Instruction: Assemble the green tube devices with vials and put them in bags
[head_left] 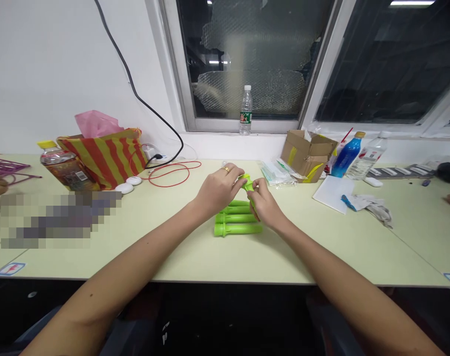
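Both hands meet above the middle of the pale table around one green plastic piece (248,184) with a yellowish top end. My left hand (221,186), wearing a ring, has its fingertips closed on that top end. Lower down, my right hand (264,203) grips the body of the same piece and hides part of it. Several green tubes lie side by side below the hands, their collared ends to the left; the nearest tube (238,229) is fully in view, while the farther ones are partly covered by the hands.
On the left are a striped bag (106,158), a tea bottle (67,168) and a red cable (169,184). A cardboard box (302,153), white sheet (333,193), glove (371,206) and blue bottle (346,155) are right. Other people's hands show at both sides.
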A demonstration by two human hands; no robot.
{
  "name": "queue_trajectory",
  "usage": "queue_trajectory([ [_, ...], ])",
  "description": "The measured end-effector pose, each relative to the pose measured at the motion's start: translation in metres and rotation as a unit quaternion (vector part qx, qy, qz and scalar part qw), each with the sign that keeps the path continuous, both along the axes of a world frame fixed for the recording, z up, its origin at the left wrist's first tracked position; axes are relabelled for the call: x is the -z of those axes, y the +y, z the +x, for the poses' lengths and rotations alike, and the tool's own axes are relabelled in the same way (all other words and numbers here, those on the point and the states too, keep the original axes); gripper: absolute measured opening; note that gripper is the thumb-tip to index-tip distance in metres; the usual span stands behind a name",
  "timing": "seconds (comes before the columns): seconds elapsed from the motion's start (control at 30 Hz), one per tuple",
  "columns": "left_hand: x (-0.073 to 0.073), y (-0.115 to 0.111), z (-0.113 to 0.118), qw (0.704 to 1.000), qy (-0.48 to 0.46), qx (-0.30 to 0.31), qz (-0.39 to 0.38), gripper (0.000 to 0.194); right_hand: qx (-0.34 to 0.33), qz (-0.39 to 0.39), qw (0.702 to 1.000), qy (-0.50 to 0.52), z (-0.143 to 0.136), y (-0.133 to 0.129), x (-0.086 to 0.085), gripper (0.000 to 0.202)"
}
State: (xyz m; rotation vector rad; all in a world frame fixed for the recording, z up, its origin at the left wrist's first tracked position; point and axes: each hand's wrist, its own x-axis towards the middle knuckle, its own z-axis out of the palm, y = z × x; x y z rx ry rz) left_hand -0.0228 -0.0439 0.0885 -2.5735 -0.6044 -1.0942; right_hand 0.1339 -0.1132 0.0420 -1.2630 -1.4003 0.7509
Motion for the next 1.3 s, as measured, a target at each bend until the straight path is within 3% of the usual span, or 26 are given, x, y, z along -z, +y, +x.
queue_trajectory([
  [0.13, -0.004, -0.004, 0.009, 0.995, 0.066, -0.065, -0.036, 0.016, 0.047, 0.041, 0.995, -0.074, -0.002, -0.001, 0.002, 0.017],
  [0.3, -0.006, -0.019, 0.017, 0.966, 0.187, -0.173, -0.038, 0.025, 0.082, 0.042, 0.984, -0.152, -0.002, -0.002, 0.003, 0.018],
  [0.5, -0.007, -0.028, 0.025, 0.947, 0.228, -0.224, -0.037, 0.022, 0.094, 0.035, 0.977, -0.190, 0.000, 0.000, 0.007, 0.025],
  [0.6, -0.005, -0.017, 0.023, 0.953, 0.219, -0.207, -0.008, 0.021, 0.102, 0.034, 0.979, -0.174, -0.001, -0.001, 0.005, 0.032],
  [0.83, 0.007, 0.013, 0.011, 0.983, 0.139, -0.105, 0.056, 0.019, 0.107, 0.040, 0.984, -0.137, 0.004, -0.001, -0.002, 0.044],
  [1.1, 0.004, 0.013, 0.008, 0.998, 0.036, -0.046, 0.006, 0.023, 0.121, 0.091, 0.965, -0.215, 0.007, -0.004, -0.005, 0.042],
  [1.2, 0.005, 0.015, 0.008, 0.997, 0.059, -0.046, 0.000, 0.019, 0.124, 0.107, 0.952, -0.260, 0.006, -0.004, -0.004, 0.043],
  [1.3, 0.008, 0.010, 0.010, 0.990, 0.107, -0.094, 0.012, 0.022, 0.124, 0.116, 0.942, -0.290, 0.007, -0.004, -0.002, 0.044],
])
